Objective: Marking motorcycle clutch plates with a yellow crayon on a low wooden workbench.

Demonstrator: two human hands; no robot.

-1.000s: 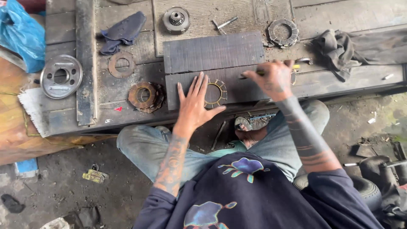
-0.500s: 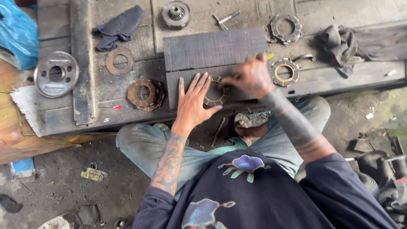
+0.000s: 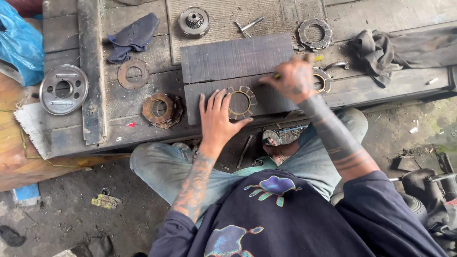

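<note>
A toothed friction ring [image 3: 241, 102] lies flat on a dark ribbed slab [image 3: 228, 59] on the wooden bench. My left hand [image 3: 216, 120] is spread flat on the slab, fingers resting against the ring's left edge. My right hand [image 3: 293, 80] is closed around a thin tool with a yellow handle [image 3: 318, 58], its tip pointing toward the ring's right side. Partly behind my right hand lies a second toothed ring [image 3: 323, 81].
A stack of rusty rings [image 3: 159, 109], a flat rusty disc [image 3: 130, 74], a round silver plate [image 3: 63, 89], a clutch hub [image 3: 194, 21], a T-handled tool [image 3: 248, 26], another toothed ring [image 3: 314, 33], a dark cloth [image 3: 133, 35], a grey rag [image 3: 376, 47] and a blue bag [image 3: 19, 45].
My right hand has moved left from the ring at the right toward the ring on the slab. My left hand has stayed beside that ring.
</note>
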